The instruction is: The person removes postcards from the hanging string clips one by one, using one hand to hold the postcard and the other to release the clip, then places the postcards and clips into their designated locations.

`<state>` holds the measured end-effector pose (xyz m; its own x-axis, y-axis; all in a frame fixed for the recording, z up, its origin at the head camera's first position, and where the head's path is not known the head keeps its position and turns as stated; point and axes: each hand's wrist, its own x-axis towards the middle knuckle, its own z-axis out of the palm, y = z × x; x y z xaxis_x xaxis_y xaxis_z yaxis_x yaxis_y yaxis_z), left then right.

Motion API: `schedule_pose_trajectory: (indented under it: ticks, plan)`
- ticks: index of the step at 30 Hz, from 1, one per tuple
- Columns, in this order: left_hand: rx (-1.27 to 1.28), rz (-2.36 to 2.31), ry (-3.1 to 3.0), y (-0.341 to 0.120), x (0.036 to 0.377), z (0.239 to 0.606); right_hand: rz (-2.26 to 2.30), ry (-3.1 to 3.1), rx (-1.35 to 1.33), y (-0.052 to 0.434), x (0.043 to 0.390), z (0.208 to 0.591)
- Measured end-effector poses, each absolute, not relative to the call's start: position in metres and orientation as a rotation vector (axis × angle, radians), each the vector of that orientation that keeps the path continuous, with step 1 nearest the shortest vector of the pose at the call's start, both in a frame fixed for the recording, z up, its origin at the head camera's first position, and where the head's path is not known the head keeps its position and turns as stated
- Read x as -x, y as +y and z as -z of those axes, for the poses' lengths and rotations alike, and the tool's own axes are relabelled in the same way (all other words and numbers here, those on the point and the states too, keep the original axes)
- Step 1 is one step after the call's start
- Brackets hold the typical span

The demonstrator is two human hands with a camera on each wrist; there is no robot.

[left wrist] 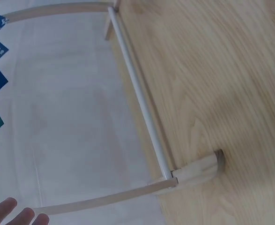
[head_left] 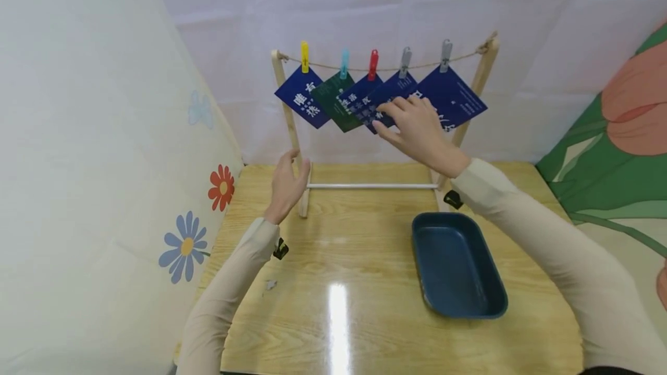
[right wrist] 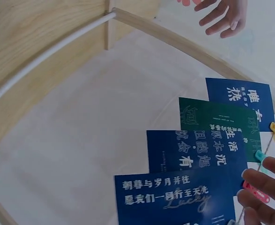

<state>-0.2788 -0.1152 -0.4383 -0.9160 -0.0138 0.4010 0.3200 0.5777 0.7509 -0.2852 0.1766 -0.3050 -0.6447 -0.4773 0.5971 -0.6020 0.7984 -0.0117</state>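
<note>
On the twine of the wooden rack (head_left: 289, 110), my right hand (head_left: 417, 129) lays loose fingers on a light, bendable blue card (head_left: 388, 100) under the grey peg (head_left: 405, 62), best pinched near its edge, while my left hand (head_left: 286, 184) rests open against the post.

Table (head_left: 365, 259): we see glossy varnished wood, with glare.
Rack (head_left: 288, 114): bare matt wood, white smooth crossbar (head_left: 372, 186).
Line (head_left: 391, 68): rough twine.
Pegs (head_left: 373, 64): smooth plastic.
Cards (right wrist: 174, 199): matt printed paper.
Tray (head_left: 458, 265): dark blue, faintly sheened.

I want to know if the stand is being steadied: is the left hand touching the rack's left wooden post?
Cannot tell. In the head view the left hand sits right beside the post, overlapping it; no contact or gap shows plainly.
</note>
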Motion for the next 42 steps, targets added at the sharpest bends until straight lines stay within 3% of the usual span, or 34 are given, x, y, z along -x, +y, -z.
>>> schedule_pose_trajectory:
  ticks: [19,42]
  plan:
    - [0.118,1.543,-2.262,-0.097,0.296,0.424,-0.230,-2.230,-0.836,0.116,0.317,0.246]
    - [-0.065,1.852,-2.079,-0.071,0.317,0.398,-0.198,-2.600,-0.759,0.070,0.342,0.200]
